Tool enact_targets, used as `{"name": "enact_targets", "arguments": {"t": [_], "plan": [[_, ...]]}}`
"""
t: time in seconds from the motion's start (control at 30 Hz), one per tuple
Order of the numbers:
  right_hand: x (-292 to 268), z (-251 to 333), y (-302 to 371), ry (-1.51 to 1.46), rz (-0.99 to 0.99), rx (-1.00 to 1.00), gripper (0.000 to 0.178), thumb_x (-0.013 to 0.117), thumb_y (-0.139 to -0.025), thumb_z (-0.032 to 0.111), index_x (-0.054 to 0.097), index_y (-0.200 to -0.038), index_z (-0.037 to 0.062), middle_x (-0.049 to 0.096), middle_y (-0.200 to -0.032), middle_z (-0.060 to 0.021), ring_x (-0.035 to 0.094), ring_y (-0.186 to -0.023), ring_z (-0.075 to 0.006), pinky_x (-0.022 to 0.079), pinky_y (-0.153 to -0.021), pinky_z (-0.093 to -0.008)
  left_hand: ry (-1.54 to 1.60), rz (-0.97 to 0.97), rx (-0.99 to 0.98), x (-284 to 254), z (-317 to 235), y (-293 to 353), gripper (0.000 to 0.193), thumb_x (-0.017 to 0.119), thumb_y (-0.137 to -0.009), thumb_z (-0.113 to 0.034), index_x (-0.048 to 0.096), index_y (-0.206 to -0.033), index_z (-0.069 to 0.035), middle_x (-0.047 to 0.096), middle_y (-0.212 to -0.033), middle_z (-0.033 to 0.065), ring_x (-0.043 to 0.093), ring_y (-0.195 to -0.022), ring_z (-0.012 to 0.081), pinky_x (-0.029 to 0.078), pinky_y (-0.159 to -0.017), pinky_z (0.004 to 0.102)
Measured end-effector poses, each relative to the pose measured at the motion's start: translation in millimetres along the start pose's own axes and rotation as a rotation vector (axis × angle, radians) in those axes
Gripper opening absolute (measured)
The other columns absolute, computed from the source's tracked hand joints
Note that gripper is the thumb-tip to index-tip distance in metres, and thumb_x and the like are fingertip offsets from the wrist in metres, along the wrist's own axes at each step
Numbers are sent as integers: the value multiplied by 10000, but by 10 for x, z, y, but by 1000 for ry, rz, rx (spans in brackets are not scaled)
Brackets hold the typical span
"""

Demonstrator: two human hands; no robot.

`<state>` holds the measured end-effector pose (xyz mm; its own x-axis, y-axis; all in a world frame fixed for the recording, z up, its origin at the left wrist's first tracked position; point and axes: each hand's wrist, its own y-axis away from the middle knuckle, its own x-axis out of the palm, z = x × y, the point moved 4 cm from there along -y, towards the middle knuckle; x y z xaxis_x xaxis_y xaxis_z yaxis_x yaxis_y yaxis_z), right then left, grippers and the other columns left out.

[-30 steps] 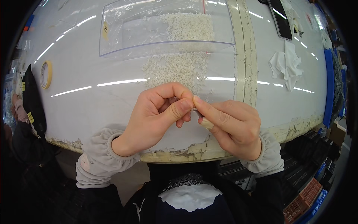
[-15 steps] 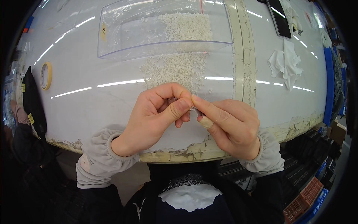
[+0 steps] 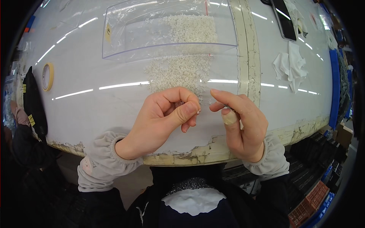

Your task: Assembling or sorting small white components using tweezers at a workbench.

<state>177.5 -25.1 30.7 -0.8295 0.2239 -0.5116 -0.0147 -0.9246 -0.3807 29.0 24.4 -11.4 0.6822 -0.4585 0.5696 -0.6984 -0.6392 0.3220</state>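
Observation:
My left hand (image 3: 161,121) is closed, thumb and index fingertip pinching a small white plastic piece (image 3: 198,111). A little apart to its right, my right hand (image 3: 245,125) has its index finger lifted. Its thumb, wrapped in beige tape (image 3: 229,117), presses a small thin metal piece (image 3: 227,107) against the other fingers; most of that piece is hidden, so its kind is unclear. Just beyond my hands lies a spread of small white plastic pieces (image 3: 178,72). More of them fill part of a clear plastic tray (image 3: 167,48) behind.
On the left of the white table (image 3: 87,110) lies a roll of yellowish tape (image 3: 47,77). A phone (image 3: 284,22) and crumpled white cloth (image 3: 292,66) are on the right. A strip of worn tape (image 3: 249,57) crosses the table; its front edge is chipped.
My hands, touching at the fingertips before, have come apart. The right one moved right and its index finger lifted; the left still pinches the small white piece.

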Motion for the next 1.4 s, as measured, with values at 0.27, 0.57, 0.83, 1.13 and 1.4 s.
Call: {"name": "enact_targets", "arguments": {"t": [0.27,0.57,0.83,1.13,1.4], "plan": [[-3,22,35,9,20,-104,289,721,-670,-49,686,-945,30,604,-804,-49,514,-630,-101,372,-497,-189,-61,8,27,17,18,0,73,558,-923,-70,600,-910,-11,578,-762,33,505,-663,73,434,-603,179],[-45,34,32,28,-19,-62,322,707,-634,-86,717,-921,59,543,-773,-21,440,-603,-89,349,-497,-185,29,47,-4,44,8,-19,76,585,-901,-54,616,-948,-4,604,-794,41,511,-673,71,436,-596,179],[-57,36,18,-13,-17,-85,382,696,-571,-60,741,-926,72,537,-732,-1,400,-532,-79,340,-442,-193,138,94,-114,82,22,1,78,566,-896,-48,582,-957,-1,567,-899,76,488,-661,97,401,-572,187],[-23,28,38,136,141,-127,282,654,-739,-42,696,-1002,51,548,-812,-29,418,-581,-95,351,-490,-197,173,101,-44,42,51,-21,118,607,-892,-62,619,-995,-6,628,-837,53,527,-683,73,437,-586,179],[76,-71,84,151,117,121,184,669,-818,169,583,-961,89,508,-682,4,424,-484,-128,375,-452,-235,-26,-2,59,44,29,-29,85,604,-892,-54,635,-959,-12,622,-799,31,515,-656,56,425,-575,158]]}}
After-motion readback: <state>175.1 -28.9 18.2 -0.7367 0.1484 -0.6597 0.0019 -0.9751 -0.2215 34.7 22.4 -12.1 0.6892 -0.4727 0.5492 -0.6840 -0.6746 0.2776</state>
